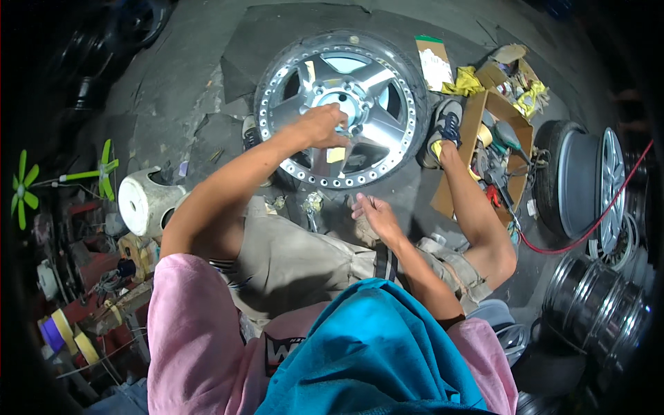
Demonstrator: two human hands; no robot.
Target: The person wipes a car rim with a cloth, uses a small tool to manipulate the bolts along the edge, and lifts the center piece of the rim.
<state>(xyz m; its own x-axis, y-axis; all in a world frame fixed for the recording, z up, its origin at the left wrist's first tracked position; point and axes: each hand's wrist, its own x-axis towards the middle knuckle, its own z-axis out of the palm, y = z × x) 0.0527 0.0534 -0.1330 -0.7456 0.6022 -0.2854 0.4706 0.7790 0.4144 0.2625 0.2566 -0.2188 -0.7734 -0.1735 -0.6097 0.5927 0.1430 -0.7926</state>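
Observation:
In front of me lies an alloy wheel (387,128), silver spokes facing up, with a ring of rim bolts and a dark tyre-like edge. My left hand (324,126) reaches over its hub, fingers bent and closed around something small and bluish that I cannot make out. Yellowish tape pieces (336,154) stick to the spokes, one just below that hand. My right hand (377,216) hovers above my lap, near the wheel's lower edge. Its fingers are loosely curled and apart, and I see nothing in them.
A cardboard box (477,114) of tools stands right of my shoe (446,128), with yellow cloth (467,81) beyond. Further right are more wheels (581,183) and a red hose (553,250). At left are a white drum-shaped container (142,200) and tape rolls (66,332).

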